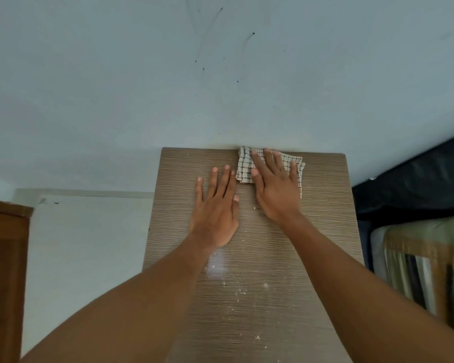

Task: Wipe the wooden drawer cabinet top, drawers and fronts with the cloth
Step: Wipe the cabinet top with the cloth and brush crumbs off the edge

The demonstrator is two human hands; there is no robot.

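Pressing one cloth (244, 166) with right hand (275, 187), left hand (215, 213) flat on cabinet top (273, 258)

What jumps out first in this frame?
Two hands lie flat on the wooden cabinet top: the right hand presses a checked cloth at the far edge by the wall, the left hand rests on bare wood beside it. White specks dot the near half of the top.

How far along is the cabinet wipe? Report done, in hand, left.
Done: nothing plainly finished. In hand: the right hand presses the checked cloth flat at the far edge of the cabinet top, by the wall; the left hand rests flat on the wood beside it. Left: white specks dot the near half; drawers and fronts are out of view.
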